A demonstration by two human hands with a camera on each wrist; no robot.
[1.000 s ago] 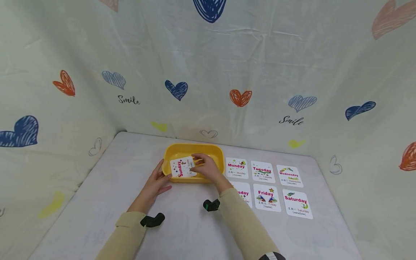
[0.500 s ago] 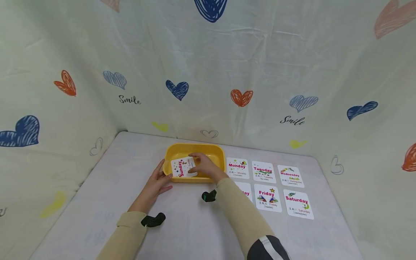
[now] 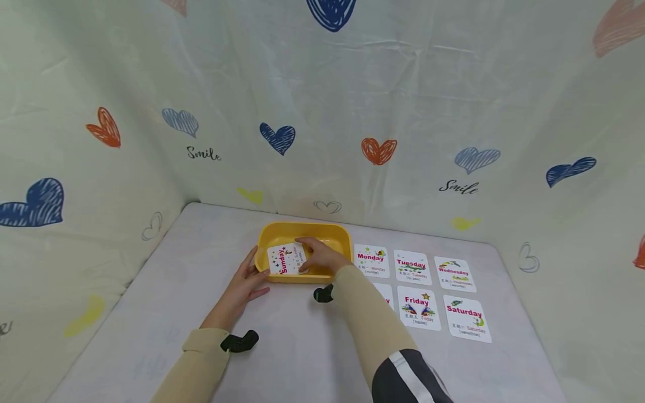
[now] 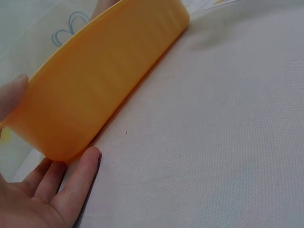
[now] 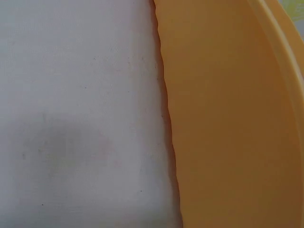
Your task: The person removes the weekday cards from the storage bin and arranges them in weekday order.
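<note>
A yellow plastic tray [image 3: 330, 230] stands at the back of the table. My left hand [image 3: 241, 286] holds its near left corner; in the left wrist view the thumb lies at the rim and the fingers [image 4: 78, 187] curl in low against the wall. Inside the tray is a white card [image 3: 285, 260] printed "Sunday", turned sideways. My right hand [image 3: 319, 256] reaches over the tray and grips the card's right edge between thumb and fingers. The right wrist view shows only the tray's outer wall [image 5: 228, 114] and the tabletop, with the hand out of sight.
Right of the tray, white day cards lie in two rows: Monday [image 3: 371, 261], Tuesday [image 3: 411, 267], Wednesday [image 3: 454, 274], then Friday [image 3: 419, 308] and Saturday [image 3: 467, 318]. My right sleeve covers most of another card [image 3: 385, 294]. A heart-printed curtain [image 3: 322, 112] rises behind.
My right forearm has swung slightly, its sleeve now covering more of the card left of Friday. The fingers shift a little at the Sunday card. The left hand and tray stay put.
</note>
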